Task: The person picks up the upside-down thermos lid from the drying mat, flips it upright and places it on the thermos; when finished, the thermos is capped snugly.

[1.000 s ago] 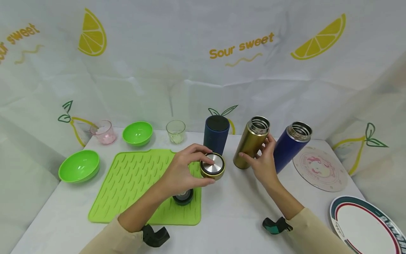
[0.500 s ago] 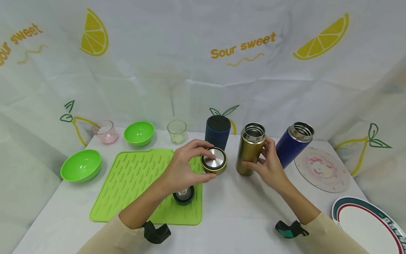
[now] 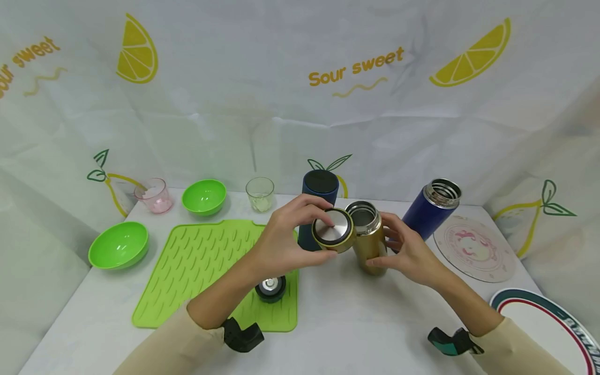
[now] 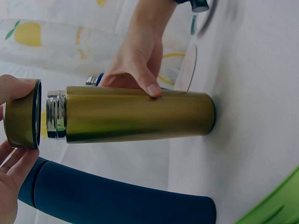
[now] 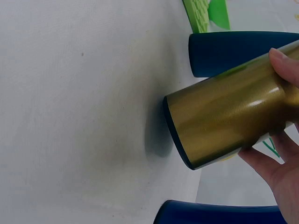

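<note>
My left hand [image 3: 290, 234] pinches a gold bottle lid [image 3: 334, 227] with a steel top between thumb and fingers. An uncapped gold thermos bottle [image 3: 371, 245] is gripped around its body by my right hand [image 3: 408, 253]. In the left wrist view, the lid [image 4: 22, 114] is just off the bottle's steel neck [image 4: 56, 114], with a small gap between them. The bottle's base [image 5: 180, 133] tilts near the tabletop; I cannot tell whether it touches. Behind the lid stands a dark blue capped bottle [image 3: 321, 182]. To the right, a blue open bottle [image 3: 430, 208] is partly hidden by my right hand.
A green mat [image 3: 206, 265] lies left, bearing a dark round lid [image 3: 271, 289]. Two green bowls [image 3: 119, 246], a pink glass [image 3: 154, 196] and a clear glass [image 3: 260, 195] stand behind and left. A pink round mat [image 3: 474, 250] and a rimmed plate [image 3: 539, 328] lie right.
My right hand has brought the gold bottle left and nearer, away from the blue open bottle. My left hand has moved the lid slightly right and up and tilted it, close to the bottle's mouth.
</note>
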